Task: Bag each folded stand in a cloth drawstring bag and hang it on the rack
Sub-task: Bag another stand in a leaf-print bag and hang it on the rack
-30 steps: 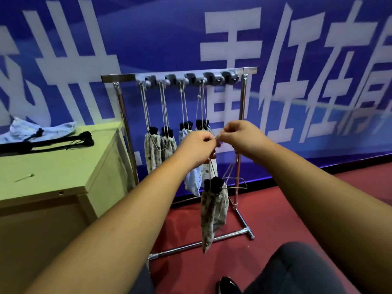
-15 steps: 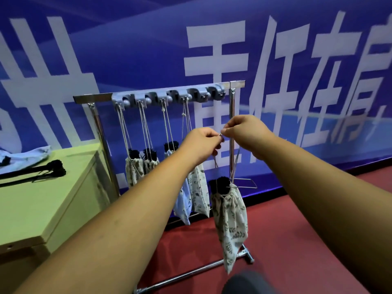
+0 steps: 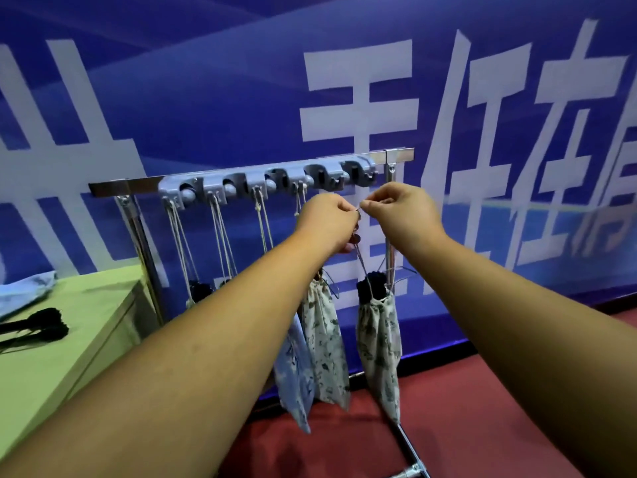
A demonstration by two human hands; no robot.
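held bag (image 3: 379, 343) cream, leaf-printed; table (image 3: 51, 367) green; floor (image 3: 465, 408) red

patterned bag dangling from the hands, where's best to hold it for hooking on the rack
By the drawstring above its gathered mouth, from above, as the left hand and right hand pinch it. The bag hangs upright from that cord, the stand's black top poking out.

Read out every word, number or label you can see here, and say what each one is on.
"任在": large white characters on the blue banner.
"重" (likely): left of them on the banner, partly hidden behind the rack.
Characters at both frame edges: cut off, unreadable.
Cloth bags and rack: no text visible.
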